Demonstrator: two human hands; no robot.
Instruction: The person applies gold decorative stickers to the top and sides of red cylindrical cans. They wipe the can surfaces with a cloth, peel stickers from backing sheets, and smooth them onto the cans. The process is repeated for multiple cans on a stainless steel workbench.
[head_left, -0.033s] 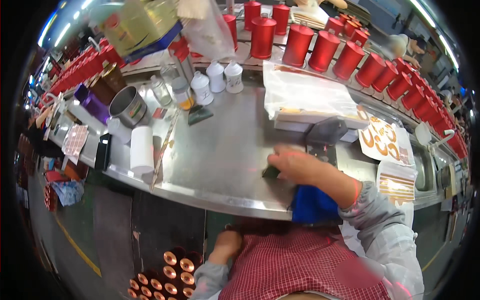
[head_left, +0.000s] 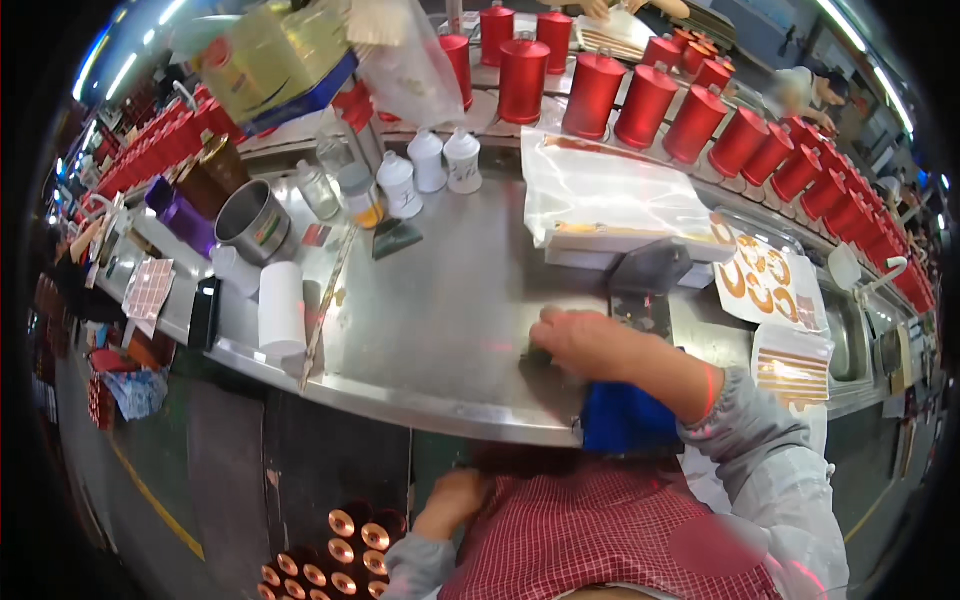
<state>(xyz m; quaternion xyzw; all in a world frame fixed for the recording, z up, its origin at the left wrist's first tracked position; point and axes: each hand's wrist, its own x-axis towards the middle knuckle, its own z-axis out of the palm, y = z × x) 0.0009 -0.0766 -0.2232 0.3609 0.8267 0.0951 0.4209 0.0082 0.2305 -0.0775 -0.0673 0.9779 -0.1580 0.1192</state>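
Pressing flat, the right hand covers a small dark pad near the front edge of the steel bench, fingers closed on it. Left hand hangs below the edge, grip unclear. Judgement: keep even downward pressure, clear of the blue cloth.

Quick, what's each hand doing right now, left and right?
Left hand: down below the table edge, holding nothing visible; open or closed cannot be told.
Right hand: pressed on a small dark thing on the table.

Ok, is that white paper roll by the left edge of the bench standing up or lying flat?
Upright. The white roll stands on end on the steel bench, its round top facing up, beside the black block.
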